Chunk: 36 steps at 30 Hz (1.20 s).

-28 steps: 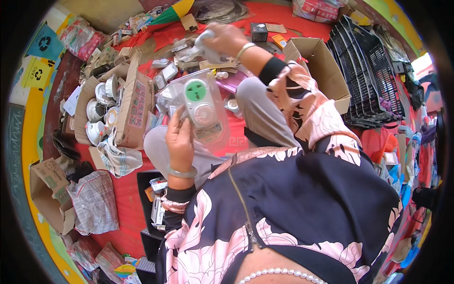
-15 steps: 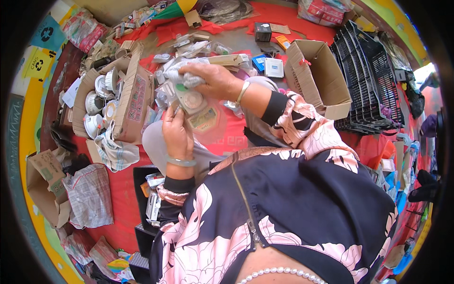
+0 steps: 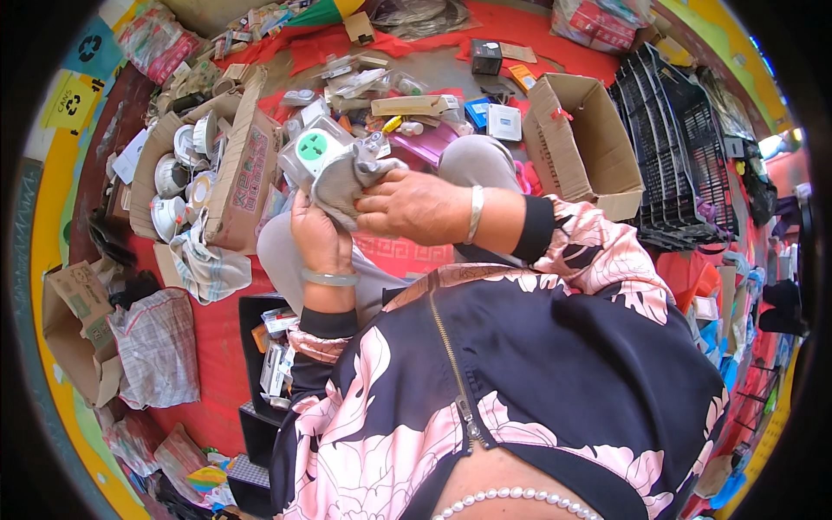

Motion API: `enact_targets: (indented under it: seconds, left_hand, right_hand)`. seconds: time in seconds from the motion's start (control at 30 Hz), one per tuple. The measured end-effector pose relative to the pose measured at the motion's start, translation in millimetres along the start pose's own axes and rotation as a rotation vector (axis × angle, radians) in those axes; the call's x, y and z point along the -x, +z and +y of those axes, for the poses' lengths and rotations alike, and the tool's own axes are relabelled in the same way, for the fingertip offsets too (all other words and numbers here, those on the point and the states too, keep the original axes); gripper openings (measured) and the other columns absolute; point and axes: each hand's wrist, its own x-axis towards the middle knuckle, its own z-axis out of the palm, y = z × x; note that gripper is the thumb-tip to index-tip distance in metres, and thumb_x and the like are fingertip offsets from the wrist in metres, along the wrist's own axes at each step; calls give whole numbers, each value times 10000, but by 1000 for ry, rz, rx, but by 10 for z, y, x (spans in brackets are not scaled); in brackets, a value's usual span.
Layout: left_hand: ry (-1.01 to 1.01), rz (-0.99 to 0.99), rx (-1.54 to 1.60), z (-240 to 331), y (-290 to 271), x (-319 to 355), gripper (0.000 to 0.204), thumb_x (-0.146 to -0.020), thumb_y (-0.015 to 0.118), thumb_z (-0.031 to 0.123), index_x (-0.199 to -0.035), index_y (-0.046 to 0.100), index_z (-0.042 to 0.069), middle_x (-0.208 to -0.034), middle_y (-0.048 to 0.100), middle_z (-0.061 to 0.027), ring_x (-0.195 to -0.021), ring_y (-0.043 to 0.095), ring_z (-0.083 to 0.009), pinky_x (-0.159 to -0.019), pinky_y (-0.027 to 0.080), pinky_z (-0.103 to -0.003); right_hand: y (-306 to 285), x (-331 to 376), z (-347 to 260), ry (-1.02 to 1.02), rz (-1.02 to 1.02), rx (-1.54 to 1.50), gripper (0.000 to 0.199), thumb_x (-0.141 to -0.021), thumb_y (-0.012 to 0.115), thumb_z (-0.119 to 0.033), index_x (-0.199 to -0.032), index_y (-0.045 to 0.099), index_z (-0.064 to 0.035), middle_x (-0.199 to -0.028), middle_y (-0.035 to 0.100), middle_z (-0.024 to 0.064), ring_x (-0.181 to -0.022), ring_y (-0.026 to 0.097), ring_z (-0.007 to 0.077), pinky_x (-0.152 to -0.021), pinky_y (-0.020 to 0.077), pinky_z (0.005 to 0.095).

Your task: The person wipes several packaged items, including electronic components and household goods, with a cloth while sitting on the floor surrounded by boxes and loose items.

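Note:
A socket (image 3: 314, 147) with a green face on a white plate sits in a clear plastic pack, raised above the red floor cover. My left hand (image 3: 319, 236) is closed round the pack's lower edge, its thumb pointing up. In my right hand (image 3: 416, 206) is a grey cloth (image 3: 348, 178), bunched and pressed over the pack's near right corner. The cloth hides that corner and the fingertips of my right hand. Beyond the pack lies a pile of small packaged items (image 3: 355, 82), with a long narrow carton (image 3: 414, 105) among them.
To the left, a cardboard box (image 3: 238, 178) holds several round white fittings, with a checked cloth (image 3: 212, 264) at its near side. An open cardboard box (image 3: 598, 143) and black plastic crates (image 3: 672, 147) stand right. A black bin (image 3: 251, 334) with small cartons is by my left forearm.
My right hand has come down toward me with the cloth, from the pack's far side to its near right corner. The pack has tilted, and its green socket face now shows.

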Motion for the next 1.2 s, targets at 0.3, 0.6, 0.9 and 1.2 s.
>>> enact_targets:
  seconds: [0.3,0.6,0.9,1.2]
  left_hand:
    - [145,71,-69,247,-107,13,273,-920,380,23,-1180,445,-31,-1115,545,-124,-996,558,-190,-877,457,-309]
    - [85,-1,-51,209,192,105,254,-898,393,39,-1113,518,-14,-1050,584,-99,-921,587,-193,-808,487,-304]
    - [178,-13,-77,276,-40,69,357,-902,397,-1,-1259,387,-22,-1176,514,-107,-1058,528,-187,-904,437,-326]
    - [5,-101,113,123,267,162,363,-921,337,74,-1279,360,20,-1225,472,-89,-1152,443,-197,-984,344,-360]
  right_hand:
    - [-614,54,622,497,463,296,301,-721,588,-149,-1019,571,-110,-852,618,58,-743,599,246,-667,482,359]
    - [72,-220,32,6,224,54,177,-767,529,-193,-926,546,-119,-976,563,31,-1000,501,157,-747,379,306]
    - [-251,8,592,424,72,410,125,-655,579,-95,-778,605,-95,-748,597,73,-790,577,243,-688,481,357]
    - [26,-240,423,544,714,-1804,434,-826,618,-188,-1205,478,-28,-1040,542,41,-907,521,124,-784,456,268]
